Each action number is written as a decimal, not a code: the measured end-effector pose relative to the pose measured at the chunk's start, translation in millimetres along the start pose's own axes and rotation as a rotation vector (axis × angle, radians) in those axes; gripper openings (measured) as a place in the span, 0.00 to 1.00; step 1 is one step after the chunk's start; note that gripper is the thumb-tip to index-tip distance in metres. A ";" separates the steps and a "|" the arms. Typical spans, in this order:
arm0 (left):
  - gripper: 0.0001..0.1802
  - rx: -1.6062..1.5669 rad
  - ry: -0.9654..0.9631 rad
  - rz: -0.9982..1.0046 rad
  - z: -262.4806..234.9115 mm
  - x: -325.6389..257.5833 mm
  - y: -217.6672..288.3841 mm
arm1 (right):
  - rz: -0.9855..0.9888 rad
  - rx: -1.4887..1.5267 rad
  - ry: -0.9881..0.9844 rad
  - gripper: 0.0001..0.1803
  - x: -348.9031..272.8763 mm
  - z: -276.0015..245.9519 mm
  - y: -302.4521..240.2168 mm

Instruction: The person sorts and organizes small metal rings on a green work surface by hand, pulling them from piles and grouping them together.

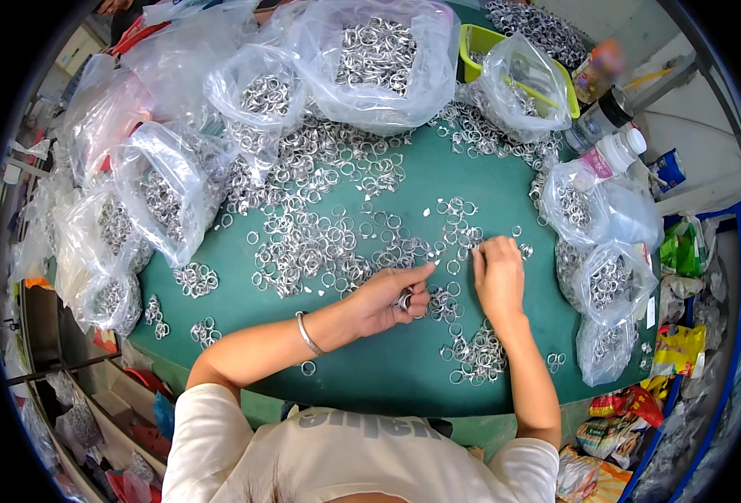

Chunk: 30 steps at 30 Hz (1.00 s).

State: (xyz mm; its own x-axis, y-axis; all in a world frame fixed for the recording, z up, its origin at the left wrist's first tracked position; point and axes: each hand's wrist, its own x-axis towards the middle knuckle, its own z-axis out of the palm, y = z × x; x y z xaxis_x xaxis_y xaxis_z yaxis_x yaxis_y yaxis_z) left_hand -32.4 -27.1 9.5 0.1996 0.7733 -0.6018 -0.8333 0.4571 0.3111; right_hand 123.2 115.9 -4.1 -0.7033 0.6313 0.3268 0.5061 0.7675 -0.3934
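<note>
My left hand (387, 302) is curled closed around a few silver rings (405, 299), its index finger stretched toward the right. To its right, my right hand (499, 277) points away from me with its fingers drawn together at the table. Whatever lies between those fingertips is too small to make out. Just left of the right fingertips lie loose silver rings (454, 230). A broad heap of rings (303, 247) spreads beyond my left hand. Between my forearms sits a smaller pile of rings (478, 356), with another little cluster (444, 303) close to my left fingers.
Clear plastic bags of rings line the green table (370, 369), including a left bag (165, 197), a large back bag (375, 63) and a right bag (609, 281). A yellow-green basket (479, 38) and a white bottle (618, 151) stand at the back right.
</note>
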 end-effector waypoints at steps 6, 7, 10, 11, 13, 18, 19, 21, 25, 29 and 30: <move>0.16 0.063 0.054 0.069 -0.5 -5.9 4.0 | 0.573 0.912 -0.228 0.09 0.8 -23.7 13.0; 0.13 0.121 0.063 0.101 3.0 -5.7 3.9 | 0.589 1.031 -0.262 0.10 1.2 -28.2 11.2; 0.12 0.309 0.030 0.223 8.2 -5.4 -0.8 | 0.629 1.334 -0.382 0.12 -1.9 -35.4 4.8; 0.14 0.374 0.011 0.274 9.6 -5.7 -1.4 | 0.626 1.379 -0.399 0.12 -3.2 -35.3 2.0; 0.15 0.601 0.054 0.464 18.3 -7.8 -1.6 | 0.621 1.469 -0.434 0.12 -7.6 -36.1 -5.3; 0.16 1.016 0.058 0.724 18.3 -4.3 -3.5 | 0.507 1.320 -0.472 0.12 -14.8 -42.7 -26.0; 0.14 1.076 0.094 0.736 21.6 -7.9 -2.2 | 0.475 1.256 -0.426 0.11 -16.0 -42.5 -28.7; 0.11 1.194 0.164 0.762 24.2 -11.9 -0.9 | 0.411 1.123 -0.335 0.10 -18.8 -41.9 -33.7; 0.06 1.071 0.200 0.740 19.4 -13.0 1.5 | 0.334 0.757 -0.139 0.08 -24.4 -36.4 -38.9; 0.05 0.911 0.137 0.696 18.1 -13.1 1.4 | 0.472 1.141 -0.183 0.08 -23.0 -35.8 -49.7; 0.06 0.932 0.124 0.707 17.9 -13.6 1.2 | 0.555 1.285 -0.211 0.08 -21.4 -35.4 -49.6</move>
State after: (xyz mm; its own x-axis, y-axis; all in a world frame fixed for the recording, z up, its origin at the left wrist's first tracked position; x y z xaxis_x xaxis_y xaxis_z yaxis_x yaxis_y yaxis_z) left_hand -26.9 -29.1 31.2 -0.2504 0.9593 -0.1306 -0.0295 0.1273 0.9914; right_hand 130.8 68.3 38.9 -0.6842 0.6971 -0.2142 0.0179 -0.2776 -0.9605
